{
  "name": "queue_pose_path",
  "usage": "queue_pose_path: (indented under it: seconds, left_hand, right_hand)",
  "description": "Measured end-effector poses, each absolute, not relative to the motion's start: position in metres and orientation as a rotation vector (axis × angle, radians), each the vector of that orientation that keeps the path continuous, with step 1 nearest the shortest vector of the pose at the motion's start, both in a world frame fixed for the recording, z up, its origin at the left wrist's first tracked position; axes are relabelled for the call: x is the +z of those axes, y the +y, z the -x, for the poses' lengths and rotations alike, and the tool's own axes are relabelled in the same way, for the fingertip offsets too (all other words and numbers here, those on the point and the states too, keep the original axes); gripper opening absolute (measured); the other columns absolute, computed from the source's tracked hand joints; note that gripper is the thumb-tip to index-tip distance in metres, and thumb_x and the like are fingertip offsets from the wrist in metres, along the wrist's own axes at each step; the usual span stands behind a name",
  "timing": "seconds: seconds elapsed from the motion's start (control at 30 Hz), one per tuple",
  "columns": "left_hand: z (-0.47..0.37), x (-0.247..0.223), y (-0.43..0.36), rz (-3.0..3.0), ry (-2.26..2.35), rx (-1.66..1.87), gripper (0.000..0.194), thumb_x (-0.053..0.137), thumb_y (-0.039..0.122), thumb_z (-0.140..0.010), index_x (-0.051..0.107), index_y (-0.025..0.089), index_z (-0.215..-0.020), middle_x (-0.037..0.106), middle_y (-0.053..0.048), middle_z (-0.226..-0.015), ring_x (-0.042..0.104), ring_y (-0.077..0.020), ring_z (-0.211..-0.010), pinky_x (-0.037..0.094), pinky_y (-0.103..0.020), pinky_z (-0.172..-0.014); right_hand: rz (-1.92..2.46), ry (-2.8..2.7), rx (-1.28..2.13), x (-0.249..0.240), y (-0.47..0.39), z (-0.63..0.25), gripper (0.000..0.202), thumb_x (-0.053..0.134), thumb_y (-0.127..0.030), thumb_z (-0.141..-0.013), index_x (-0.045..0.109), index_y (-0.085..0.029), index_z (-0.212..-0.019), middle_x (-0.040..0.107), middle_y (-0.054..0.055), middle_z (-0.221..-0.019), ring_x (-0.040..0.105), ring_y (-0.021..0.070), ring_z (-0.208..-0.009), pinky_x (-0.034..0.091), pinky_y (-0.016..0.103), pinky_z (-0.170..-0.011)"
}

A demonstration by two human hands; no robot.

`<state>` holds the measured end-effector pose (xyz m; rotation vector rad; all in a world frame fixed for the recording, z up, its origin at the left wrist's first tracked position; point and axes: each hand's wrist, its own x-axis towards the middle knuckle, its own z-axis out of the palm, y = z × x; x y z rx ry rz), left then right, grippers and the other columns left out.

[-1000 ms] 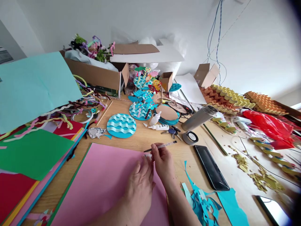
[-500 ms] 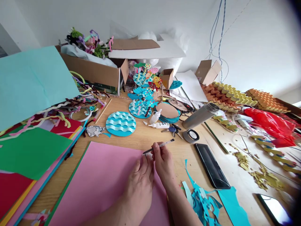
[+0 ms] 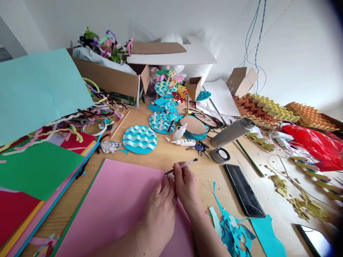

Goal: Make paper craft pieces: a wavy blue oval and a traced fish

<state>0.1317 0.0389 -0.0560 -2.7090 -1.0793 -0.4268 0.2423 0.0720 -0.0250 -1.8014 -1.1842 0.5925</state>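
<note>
My right hand [image 3: 185, 184] grips a slim pen [image 3: 189, 163] with a pale printed barrel and a dark lower part. Its tip points down-left at the edge of a small white paper piece [image 3: 169, 175], mostly hidden under my fingers. This piece lies near the top right corner of a large pink sheet [image 3: 120, 200], with a green edge showing beneath. My left hand [image 3: 160, 207] lies flat on the pink sheet, its fingertips pressing on the white piece beside the pen. The two hands touch or nearly touch.
Beyond the sheet are a wavy blue disc [image 3: 139, 139], a fish cutout [image 3: 110, 147], glue bottles [image 3: 184, 142], keys [image 3: 198, 146] and a metal flask [image 3: 233, 132]. At right lie a phone [image 3: 244, 191] and blue paper scraps [image 3: 233, 228]. Coloured sheets [image 3: 43, 175] are stacked at left.
The view has shifted slightly, so the scene sits a little further right. The pen has tilted a little in my right hand; my left hand keeps its place on the paper.
</note>
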Motion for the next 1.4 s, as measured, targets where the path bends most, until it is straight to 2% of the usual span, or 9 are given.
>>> queue_pose_path:
  seconds: [0.27, 0.5, 1.07, 1.4]
  left_hand:
    - [-0.1315, -0.0535, 0.0404, 2.728, -1.068, -0.423, 0.049, 0.049, 0.025, -0.078, 0.06, 0.013, -0.124, 0.059, -0.01, -0.128, 0.042, -0.0278, -0.122, 0.028, -0.042, -0.103]
    - [-0.132, -0.0569, 0.0383, 2.748, -1.097, -0.394, 0.051, 0.047, 0.024, -0.079, 0.056, 0.013, -0.128, 0.055, -0.01, -0.133, 0.039, -0.0285, -0.126, 0.024, -0.043, -0.106]
    - [-0.1323, -0.0541, 0.0422, 2.769, -1.068, -0.469, 0.047, 0.053, 0.024, -0.074, 0.063, 0.014, -0.119, 0.059, -0.01, -0.128, 0.041, -0.0298, -0.122, 0.023, -0.044, -0.104]
    - [-0.1305, -0.0495, 0.0429, 2.813, -1.058, -0.405, 0.046, 0.052, 0.025, -0.076, 0.062, 0.015, -0.119, 0.059, -0.011, -0.126, 0.043, -0.03, -0.121, 0.027, -0.044, -0.101]
  right_hand:
    - [1.821, -1.228, 0.56, -0.0248, 0.0714, -0.2424, 0.03, 0.039, -0.043, -0.092, 0.048, -0.022, -0.073, 0.05, -0.003, -0.056, 0.047, 0.013, -0.05, 0.035, 0.025, -0.05]
    - [1.839, -1.259, 0.528, -0.0257, 0.07, -0.2427, 0.028, 0.038, -0.042, -0.092, 0.047, -0.022, -0.074, 0.052, -0.003, -0.059, 0.048, 0.0138, -0.053, 0.035, 0.025, -0.053]
    - [1.903, -1.192, 0.482, -0.0299, 0.0702, -0.2472, 0.032, 0.038, -0.047, -0.092, 0.052, -0.022, -0.08, 0.059, 0.001, -0.066, 0.056, 0.0171, -0.062, 0.04, 0.028, -0.059]
    - [1.951, -1.153, 0.383, -0.0284, 0.0717, -0.2478, 0.032, 0.038, -0.046, -0.093, 0.048, -0.022, -0.074, 0.057, 0.001, -0.066, 0.053, 0.0168, -0.061, 0.037, 0.028, -0.058]
